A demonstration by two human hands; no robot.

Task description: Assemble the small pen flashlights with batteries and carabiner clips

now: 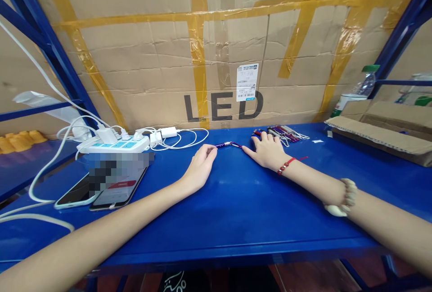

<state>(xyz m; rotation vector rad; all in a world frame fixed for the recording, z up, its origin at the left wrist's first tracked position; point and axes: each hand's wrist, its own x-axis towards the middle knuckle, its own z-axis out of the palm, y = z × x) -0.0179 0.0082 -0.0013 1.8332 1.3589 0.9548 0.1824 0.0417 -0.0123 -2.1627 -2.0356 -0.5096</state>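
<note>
A thin purple item with a silver middle and a clip-like loop (228, 144) lies on the blue table between my hands. The fingers of my left hand (201, 166) are closed on its left end. My right hand (267, 151) is spread palm down, its thumb at the item's right end and its fingers over the near left edge of a pile of similar purple, red and silver items (285, 133). The fingertips partly cover that pile.
Two phones (118, 188) and a white power strip (116, 144) with tangled cables are on the left of the blue table (229, 220). An open cardboard box (381, 125) and a bottle (357, 89) stand right. A large carton (151, 67) rises behind.
</note>
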